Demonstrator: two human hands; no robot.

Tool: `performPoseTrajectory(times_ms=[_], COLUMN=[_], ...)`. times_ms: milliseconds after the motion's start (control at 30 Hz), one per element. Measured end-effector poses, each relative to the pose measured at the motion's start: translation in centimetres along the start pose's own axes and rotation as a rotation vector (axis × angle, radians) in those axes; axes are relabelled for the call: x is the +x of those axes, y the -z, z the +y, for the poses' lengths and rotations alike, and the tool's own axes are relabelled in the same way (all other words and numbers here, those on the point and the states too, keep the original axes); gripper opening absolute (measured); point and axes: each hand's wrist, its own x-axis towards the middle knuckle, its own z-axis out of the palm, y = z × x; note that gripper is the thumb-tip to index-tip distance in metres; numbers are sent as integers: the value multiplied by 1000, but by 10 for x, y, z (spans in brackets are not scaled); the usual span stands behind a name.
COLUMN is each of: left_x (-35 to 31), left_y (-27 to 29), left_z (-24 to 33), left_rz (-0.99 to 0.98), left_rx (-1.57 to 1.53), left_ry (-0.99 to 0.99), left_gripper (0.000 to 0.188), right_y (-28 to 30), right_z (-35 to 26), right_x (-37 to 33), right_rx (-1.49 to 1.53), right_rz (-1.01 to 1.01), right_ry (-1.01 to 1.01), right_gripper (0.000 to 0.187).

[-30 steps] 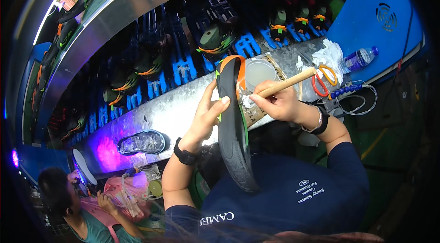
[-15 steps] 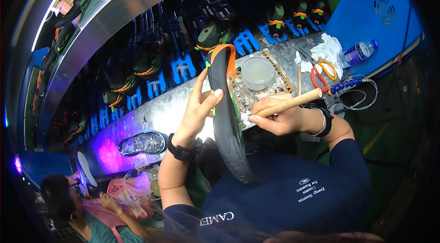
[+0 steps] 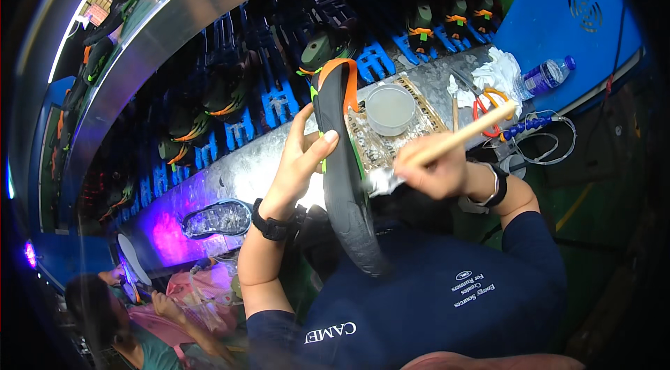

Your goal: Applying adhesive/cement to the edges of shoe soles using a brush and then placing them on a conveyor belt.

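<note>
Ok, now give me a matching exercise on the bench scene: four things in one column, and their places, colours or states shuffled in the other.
Column one
1. Shoe
2. Wooden-handled tool
3. Scissors
4. Bottle

Column two
A. Blue-capped, lying on its side
B. Gripped in the right hand
C. One handle loop red, the other orange
D. Held in the left hand

Right pairs: 1-D, 2-B, 3-C, 4-A

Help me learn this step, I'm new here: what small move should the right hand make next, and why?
Perhaps slide the brush slightly along the side of the shoe: its whitish tip is beside that side, the right hand grips the brush, and the left hand holds the shoe.
</note>
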Motion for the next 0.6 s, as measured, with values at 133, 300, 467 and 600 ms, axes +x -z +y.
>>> performPoseTrajectory(times_ms=[133, 300, 467, 600], left_x=[-8, -10, -6, -9], left_y=[-11, -10, -5, 0], left_z=[14, 18, 19, 45], left_rz=[0, -40, -19, 114], left_rx=[-64, -112, -91, -80], left_ry=[-18, 6, 15, -97], left_gripper=[67, 63, 59, 50], right_y=[17, 22, 20, 30], right_z=[26, 47, 42, 12], right_x=[12, 23, 20, 15], right_rx=[42, -14, -10, 223], right_rz=[357, 432, 339, 508], right_ry=[-92, -40, -85, -117], right_gripper=[5, 6, 6, 5])
